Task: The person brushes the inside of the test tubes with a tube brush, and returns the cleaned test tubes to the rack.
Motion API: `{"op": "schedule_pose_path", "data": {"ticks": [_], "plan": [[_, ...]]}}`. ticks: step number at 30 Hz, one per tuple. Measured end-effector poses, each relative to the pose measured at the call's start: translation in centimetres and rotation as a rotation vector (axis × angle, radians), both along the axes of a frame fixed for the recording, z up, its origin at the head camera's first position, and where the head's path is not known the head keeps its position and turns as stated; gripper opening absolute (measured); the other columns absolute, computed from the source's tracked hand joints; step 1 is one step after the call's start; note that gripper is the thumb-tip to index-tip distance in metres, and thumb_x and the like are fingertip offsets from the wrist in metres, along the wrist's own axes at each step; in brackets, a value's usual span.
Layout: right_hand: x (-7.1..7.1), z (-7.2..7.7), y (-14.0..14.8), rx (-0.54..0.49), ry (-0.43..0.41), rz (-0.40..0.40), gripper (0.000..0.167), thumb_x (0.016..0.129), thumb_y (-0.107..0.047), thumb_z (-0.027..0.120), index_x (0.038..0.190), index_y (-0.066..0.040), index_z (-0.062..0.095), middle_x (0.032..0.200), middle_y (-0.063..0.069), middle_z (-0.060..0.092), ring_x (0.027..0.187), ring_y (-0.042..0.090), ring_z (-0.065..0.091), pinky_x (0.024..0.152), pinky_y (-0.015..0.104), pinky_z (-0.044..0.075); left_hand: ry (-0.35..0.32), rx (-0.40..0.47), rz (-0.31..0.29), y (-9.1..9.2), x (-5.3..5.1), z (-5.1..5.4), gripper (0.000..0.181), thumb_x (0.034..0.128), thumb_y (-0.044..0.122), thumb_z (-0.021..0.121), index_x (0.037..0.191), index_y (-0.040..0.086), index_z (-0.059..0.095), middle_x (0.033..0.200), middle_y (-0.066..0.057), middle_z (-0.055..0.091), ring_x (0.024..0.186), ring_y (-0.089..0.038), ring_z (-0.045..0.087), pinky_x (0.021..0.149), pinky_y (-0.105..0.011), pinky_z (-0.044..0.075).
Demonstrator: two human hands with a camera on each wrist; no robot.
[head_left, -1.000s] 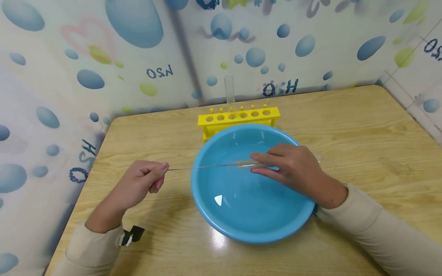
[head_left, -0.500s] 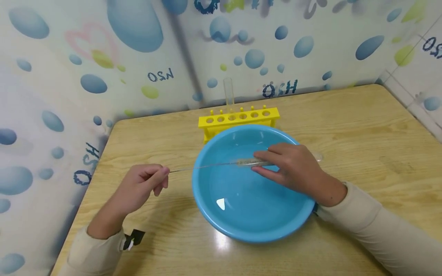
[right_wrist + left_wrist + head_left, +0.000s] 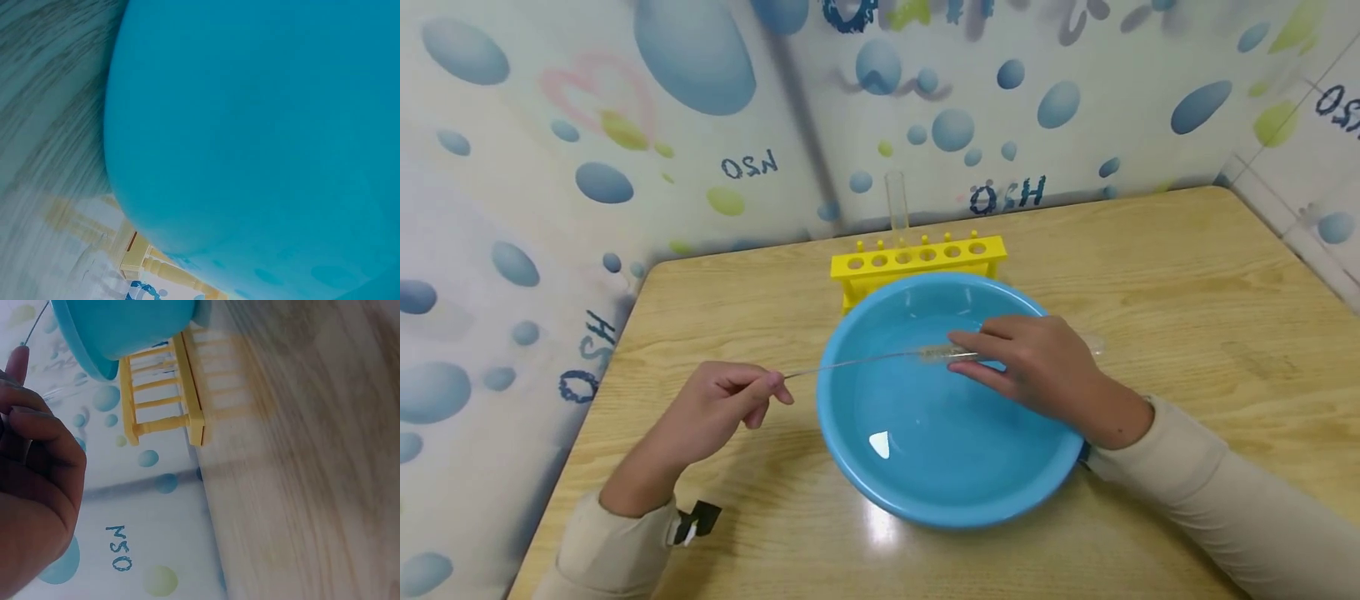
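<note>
My left hand (image 3: 722, 412) pinches the thin wire handle (image 3: 850, 363) of a test tube brush between thumb and fingers. The wire runs right, over the basin, into a clear test tube (image 3: 936, 353), where the bristles show near its mouth. With thumb and fingers my right hand (image 3: 1041, 362) holds that tube nearly level above the blue basin (image 3: 951, 515). The hand covers the tube's middle; its rounded end shows past the knuckles. In the left wrist view, curled fingers (image 3: 47, 437) and the wire (image 3: 36, 325) appear. Only the basin's outer wall (image 3: 237, 137) fills the right wrist view.
Behind the basin stands a yellow test tube rack (image 3: 917, 260), with another clear test tube (image 3: 897, 200) upright in it. A patterned wall (image 3: 820, 100) borders the wooden table (image 3: 1187, 275) at the back. Light glints inside the basin.
My left hand has moved slightly right toward the basin, so the brush wire sits a little deeper in the tube. My right hand and its tube have stayed nearly in place.
</note>
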State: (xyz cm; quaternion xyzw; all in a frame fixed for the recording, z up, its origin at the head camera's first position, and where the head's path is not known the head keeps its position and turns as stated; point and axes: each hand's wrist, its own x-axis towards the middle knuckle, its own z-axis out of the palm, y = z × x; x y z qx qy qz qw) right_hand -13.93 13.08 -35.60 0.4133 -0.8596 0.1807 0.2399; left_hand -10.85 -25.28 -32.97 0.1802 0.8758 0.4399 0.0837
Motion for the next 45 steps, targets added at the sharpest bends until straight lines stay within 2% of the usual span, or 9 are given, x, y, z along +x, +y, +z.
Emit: {"op": "schedule_pose_path", "data": {"ticks": [5,8,16,22,26,30,33,40,45], "plan": [[0.0,-0.1,0.2,-0.018,0.009,0.014,0.042,0.086,-0.044,0.077,0.114,-0.013,0.076,0.078,0.002,0.073,0.064,0.013,0.067,0.056,0.024,0.055,-0.013,0.012,-0.010,0.2,0.0,-0.2,0.026,0.1035,0.017,0.055,0.089,0.007,0.075,0.058,0.000,0.053,0.053,-0.022,0.046,0.044,-0.029,0.034],[0.0,-0.2,0.4,-0.023,0.011,0.024,0.043,0.090,-0.048,0.071,0.114,-0.013,0.076,0.077,0.001,0.072,0.064,0.012,0.066,0.056,0.023,0.054,-0.014,0.009,-0.020,0.4,0.0,-0.1,0.026,0.1036,0.018,0.055,0.089,0.010,0.075,0.058,0.000,0.053,0.052,-0.019,0.045,0.043,-0.029,0.033],[0.1,-0.2,0.6,-0.018,-0.007,0.020,0.042,0.087,-0.046,0.075,0.112,-0.013,0.077,0.076,0.001,0.073,0.063,0.012,0.066,0.055,0.022,0.053,-0.006,-0.008,-0.024,1.1,-0.4,0.2,0.025,0.1032,0.020,0.056,0.088,0.012,0.075,0.059,0.001,0.053,0.050,-0.013,0.042,0.041,-0.027,0.031],[0.2,-0.3,0.6,-0.029,-0.013,0.046,0.047,0.094,-0.055,0.061,0.110,-0.014,0.078,0.073,-0.002,0.070,0.061,0.009,0.062,0.055,0.021,0.052,-0.012,0.024,-0.113,2.3,-0.9,-0.3,0.022,0.1016,0.016,0.058,0.090,0.012,0.076,0.059,0.001,0.053,0.054,-0.015,0.048,0.047,-0.026,0.039],[0.1,-0.3,0.3,-0.027,-0.005,0.047,0.044,0.092,-0.052,0.066,0.109,-0.014,0.078,0.073,-0.002,0.071,0.061,0.009,0.062,0.055,0.021,0.051,-0.017,0.027,-0.152,3.7,-1.1,-0.4,0.020,0.1010,0.017,0.060,0.090,0.014,0.076,0.060,0.002,0.054,0.056,-0.013,0.050,0.052,-0.025,0.045],[0.1,-0.2,0.1,-0.014,-0.006,0.047,0.043,0.090,-0.051,0.069,0.110,-0.014,0.078,0.072,-0.001,0.070,0.060,0.009,0.061,0.055,0.021,0.051,-0.046,0.041,-0.147,4.8,-1.0,-0.3,0.021,0.1008,0.017,0.060,0.090,0.010,0.077,0.061,0.003,0.054,0.056,-0.011,0.050,0.055,-0.026,0.052],[0.0,-0.1,0.0,-0.001,-0.012,0.042,0.041,0.087,-0.048,0.074,0.110,-0.013,0.078,0.073,-0.001,0.070,0.061,0.009,0.062,0.056,0.021,0.052,-0.041,0.036,-0.151,5.6,-1.0,-0.1,0.021,0.1005,0.018,0.061,0.091,0.008,0.077,0.060,0.003,0.053,0.055,-0.009,0.049,0.058,-0.027,0.055],[0.0,0.2,-0.1,0.015,-0.026,0.027,0.041,0.077,-0.037,0.086,0.109,-0.013,0.078,0.075,0.000,0.072,0.063,0.011,0.065,0.058,0.025,0.055,0.048,0.006,-0.166,7.0,-1.2,0.1,0.021,0.0999,0.018,0.062,0.088,0.009,0.077,0.057,0.006,0.053,0.052,-0.008,0.045,0.047,-0.022,0.040],[0.1,0.2,0.0,0.012,-0.030,0.008,0.044,0.073,-0.035,0.089,0.109,-0.012,0.078,0.079,0.002,0.075,0.067,0.014,0.070,0.060,0.028,0.058,0.070,0.010,-0.181,7.8,-1.6,-0.1,0.023,0.1003,0.019,0.061,0.087,0.009,0.077,0.057,0.007,0.053,0.055,-0.010,0.047,0.048,-0.023,0.040]]}}
